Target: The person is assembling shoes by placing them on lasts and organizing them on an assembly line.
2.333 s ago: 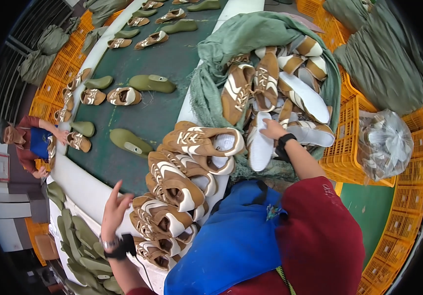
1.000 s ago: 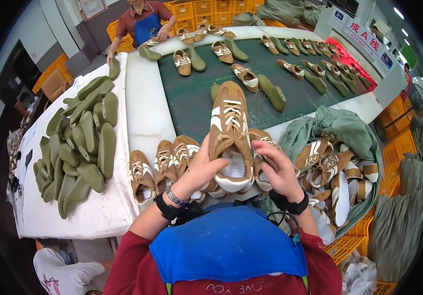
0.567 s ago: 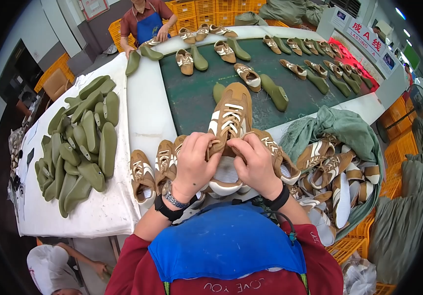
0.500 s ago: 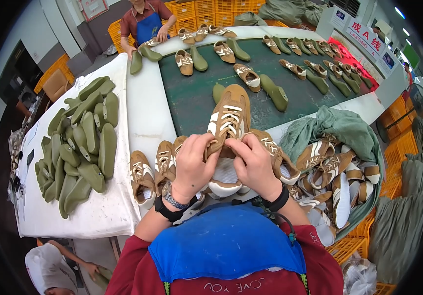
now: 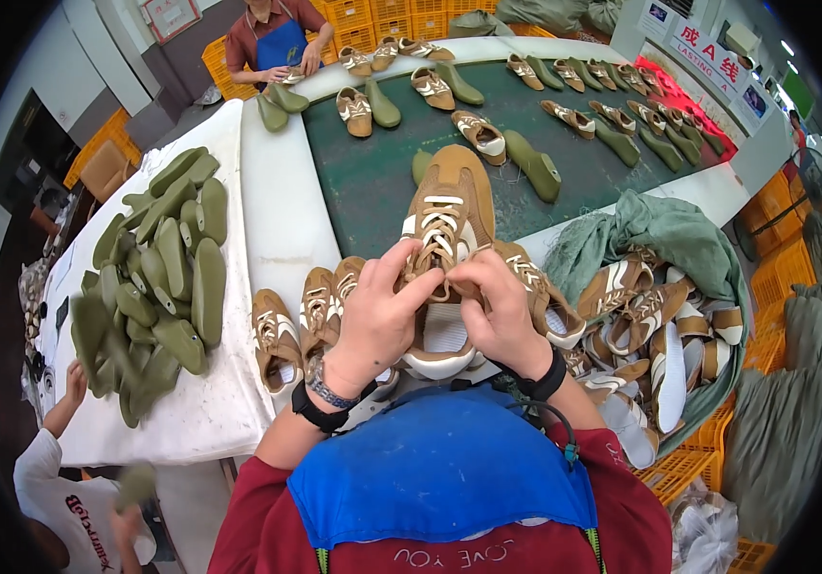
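Observation:
A brown sneaker [image 5: 451,177] with white stripes stands toe-away in front of me, tan and white laces [image 5: 441,230] crossing its tongue. My left hand [image 5: 384,311] is closed at the top of the lacing, thumb and forefinger pinching the lace ends. From the other side my right hand [image 5: 499,308] pinches the lace too, its fingertips close to the left ones. Parts of the shoe's sides are hidden behind my fingers. More brown sneakers stand to the left [image 5: 277,340] and right [image 5: 537,297] of my hands.
Green shoe lasts [image 5: 170,253] lie heaped on a white-covered table at left. A green conveyor belt [image 5: 372,196] ahead carries sneakers beside lasts. A cloth-lined bin [image 5: 655,230] of sneakers stands at right. One person [image 5: 282,43] works across the belt; another [image 5: 76,507] reaches toward the heap.
My fingertips have come closer together over the laces. At lower left the person in white has risen into view, one hand now at the table edge. The far person's hands have moved closer together.

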Motion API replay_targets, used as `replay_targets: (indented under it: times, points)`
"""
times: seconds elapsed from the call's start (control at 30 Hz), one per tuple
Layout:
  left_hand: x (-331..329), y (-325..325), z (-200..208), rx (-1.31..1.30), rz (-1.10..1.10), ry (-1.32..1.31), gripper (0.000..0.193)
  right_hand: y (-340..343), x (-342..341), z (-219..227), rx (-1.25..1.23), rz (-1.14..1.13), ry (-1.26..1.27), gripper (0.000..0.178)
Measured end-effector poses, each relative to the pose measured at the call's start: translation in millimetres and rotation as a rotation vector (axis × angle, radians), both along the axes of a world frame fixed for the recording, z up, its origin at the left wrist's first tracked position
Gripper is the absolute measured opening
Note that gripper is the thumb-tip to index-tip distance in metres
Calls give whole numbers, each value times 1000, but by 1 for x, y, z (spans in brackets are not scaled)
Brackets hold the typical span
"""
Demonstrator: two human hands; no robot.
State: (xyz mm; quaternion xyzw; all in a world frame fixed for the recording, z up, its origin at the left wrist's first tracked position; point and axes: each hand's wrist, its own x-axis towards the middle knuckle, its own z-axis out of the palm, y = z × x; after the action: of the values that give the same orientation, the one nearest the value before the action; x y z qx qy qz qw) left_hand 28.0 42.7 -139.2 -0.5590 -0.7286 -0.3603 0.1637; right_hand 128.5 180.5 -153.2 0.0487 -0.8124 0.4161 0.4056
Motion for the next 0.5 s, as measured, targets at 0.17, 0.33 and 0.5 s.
replay_targets:
  times: [0.17,0.33,0.5]
  points:
    - [-9,-8,7,-8,-182,-100,17,3,-4,-13,-265,-125,53,34]
    - [-19,-14,-2,100,-206,-277,19,16,-11,-13,-425,-1,-113,34]
    - [-46,-13,-31,121,115,-312,17,-2,-11,8,186,124,-400,35]
